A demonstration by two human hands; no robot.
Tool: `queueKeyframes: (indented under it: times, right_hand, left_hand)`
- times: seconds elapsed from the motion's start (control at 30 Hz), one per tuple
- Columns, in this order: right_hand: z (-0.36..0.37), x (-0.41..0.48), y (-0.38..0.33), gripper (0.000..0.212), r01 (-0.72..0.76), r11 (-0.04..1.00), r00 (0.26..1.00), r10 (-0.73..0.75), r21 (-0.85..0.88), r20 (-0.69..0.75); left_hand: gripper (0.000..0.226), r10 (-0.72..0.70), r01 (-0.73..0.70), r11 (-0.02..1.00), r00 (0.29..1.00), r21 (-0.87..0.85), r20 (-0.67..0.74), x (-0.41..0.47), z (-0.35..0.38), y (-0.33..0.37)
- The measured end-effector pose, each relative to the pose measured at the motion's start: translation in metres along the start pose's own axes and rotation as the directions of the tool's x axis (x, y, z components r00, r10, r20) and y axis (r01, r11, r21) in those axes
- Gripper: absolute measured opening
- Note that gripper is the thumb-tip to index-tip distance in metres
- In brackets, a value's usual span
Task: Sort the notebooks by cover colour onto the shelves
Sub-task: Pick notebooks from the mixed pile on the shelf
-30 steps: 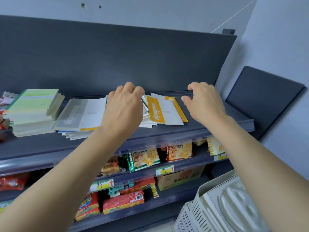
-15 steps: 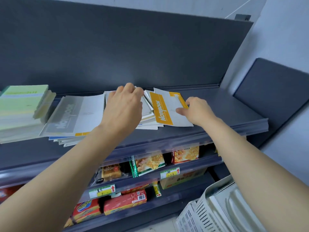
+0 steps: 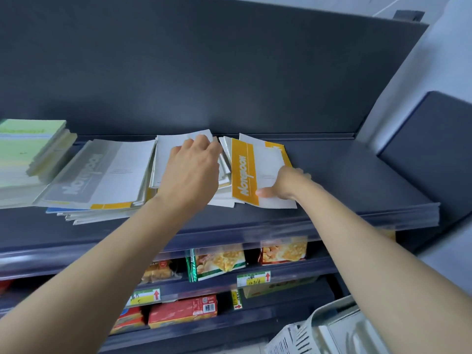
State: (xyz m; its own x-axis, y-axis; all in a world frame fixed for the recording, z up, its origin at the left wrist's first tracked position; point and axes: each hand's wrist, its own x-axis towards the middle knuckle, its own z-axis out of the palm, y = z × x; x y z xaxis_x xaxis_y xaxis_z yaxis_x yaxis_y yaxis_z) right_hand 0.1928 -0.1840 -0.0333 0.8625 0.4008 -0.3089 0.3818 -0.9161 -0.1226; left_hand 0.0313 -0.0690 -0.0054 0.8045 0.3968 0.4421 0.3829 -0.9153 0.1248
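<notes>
Change: half a second ago the right hand (image 3: 286, 183) touched the near right corner of the orange-banded white notebook (image 3: 265, 169); it now sits against that book's right edge with the thumb laid on the cover. The left hand (image 3: 192, 172) has stayed on the middle pile.
Right hand: the thumb presses on the white cover and the fingers (image 3: 297, 172) curl past the right edge, pinching the book; their tips are hidden.
Left hand: palm down, fingers (image 3: 201, 144) close together and slightly bent, resting on the plain white notebook pile (image 3: 169, 154) at the centre of the frame.
Orange-banded white notebook: it lies flat and skewed on the dark grey metal top shelf (image 3: 357, 180), right of centre, overlapping other white books beneath it.
Other piles: the grey-banded white notebook pile (image 3: 102, 175) lies left of centre, touching the middle pile; the pale green notebook stack (image 3: 30, 149) sits at the far left.
Lower shelves: yellow snack packets (image 3: 219, 261), red cardboard boxes (image 3: 182, 311) and yellow price tags (image 3: 252, 278).
Lower right corner: white slatted plastic basket (image 3: 332, 330).
</notes>
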Motion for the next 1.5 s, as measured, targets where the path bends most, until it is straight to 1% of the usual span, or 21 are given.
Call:
queueKeyframes:
  times: [0.07,0.13,0.17,0.2,0.27,0.3,0.43,0.57,0.7,0.9,0.97,1.03,1.1,1.13,1.2,1.3,1.37,1.5]
  right_hand:
    - [-0.001,0.002,-0.001,0.098,-0.070,0.997,0.998,0.070,0.033,0.008]
    - [-0.005,0.004,-0.001,0.100,-0.108,0.984,0.994,0.109,0.143,-0.004]
    - [-0.007,0.007,0.002,0.093,-0.105,0.977,0.993,0.114,0.187,-0.038]
    - [-0.010,0.010,0.006,0.082,-0.085,0.971,0.989,0.110,0.225,-0.101]
    - [-0.021,0.008,0.015,0.058,-0.046,0.953,0.962,0.123,0.298,-0.246]
    - [-0.028,0.005,0.019,0.051,-0.026,0.948,0.943,0.129,0.318,-0.307]
    - [-0.051,-0.007,0.033,0.038,0.034,0.939,0.876,0.136,0.341,-0.462]
    - [-0.063,-0.013,0.046,0.030,0.079,0.938,0.824,0.128,0.337,-0.552]
    - [-0.065,-0.011,0.062,0.022,0.101,0.930,0.816,0.126,0.353,-0.565]
    - [-0.067,-0.007,0.090,0.024,0.112,0.903,0.804,0.163,0.415,-0.571]
    - [-0.070,-0.007,0.097,0.023,0.114,0.904,0.794,0.167,0.413,-0.585]
    - [-0.074,-0.006,0.103,0.024,0.112,0.912,0.783,0.164,0.395,-0.601]
    - [-0.077,-0.004,0.106,0.024,0.109,0.918,0.777,0.161,0.382,-0.609]
    - [-0.078,-0.002,0.107,0.024,0.109,0.920,0.774,0.159,0.376,-0.613]
    - [-0.079,0.002,0.108,0.024,0.109,0.925,0.772,0.151,0.363,-0.617]
    - [-0.079,0.007,0.107,0.024,0.113,0.932,0.774,0.134,0.343,-0.619]
    - [-0.078,0.009,0.106,0.024,0.125,0.932,0.777,0.122,0.341,-0.618]
    - [-0.075,0.013,0.104,0.023,0.147,0.933,0.781,0.094,0.328,-0.617]
  left_hand:
    - [0.029,-0.009,0.009,1.000,1.000,-0.007,0.022,0.000,0.004,0.001]
    - [0.029,-0.014,0.014,1.000,0.999,0.001,0.032,0.002,0.006,0.002]
    - [0.028,-0.018,0.018,1.000,0.999,0.005,0.033,0.003,0.007,0.003]
    - [0.028,-0.021,0.021,1.000,0.999,0.009,0.035,0.004,0.008,0.004]
    - [0.026,-0.023,0.022,1.000,0.999,0.011,0.041,0.007,0.009,0.006]
    - [0.026,-0.019,0.019,1.000,0.999,0.006,0.045,0.010,0.011,0.007]
    - [0.026,0.005,-0.004,1.000,0.997,-0.010,0.071,0.019,0.019,0.019]
    - [0.026,0.052,-0.048,0.998,0.991,-0.036,0.123,0.027,0.030,0.032]
    - [0.027,0.084,-0.076,0.996,0.978,-0.050,0.190,0.038,0.042,0.045]
    - [0.031,0.167,-0.163,0.986,0.935,-0.040,0.314,0.053,0.070,0.069]
    - [0.036,0.169,-0.158,0.986,0.911,-0.062,0.377,0.058,0.078,0.076]
    - [0.044,0.147,-0.124,0.989,0.877,-0.081,0.458,0.063,0.086,0.082]
    - [0.054,0.121,-0.110,0.993,0.843,-0.051,0.525,0.067,0.092,0.087]
    - [0.059,0.114,-0.127,0.992,0.839,-0.012,0.532,0.069,0.093,0.090]
    - [0.066,0.126,-0.189,0.979,0.858,0.077,0.497,0.071,0.092,0.094]
    - [0.067,0.140,-0.238,0.960,0.866,0.149,0.480,0.073,0.093,0.098]
    - [0.071,0.105,-0.216,0.961,0.858,0.170,0.502,0.074,0.098,0.101]
    - [0.090,-0.004,-0.104,0.977,0.864,0.185,0.504,0.072,0.102,0.118]
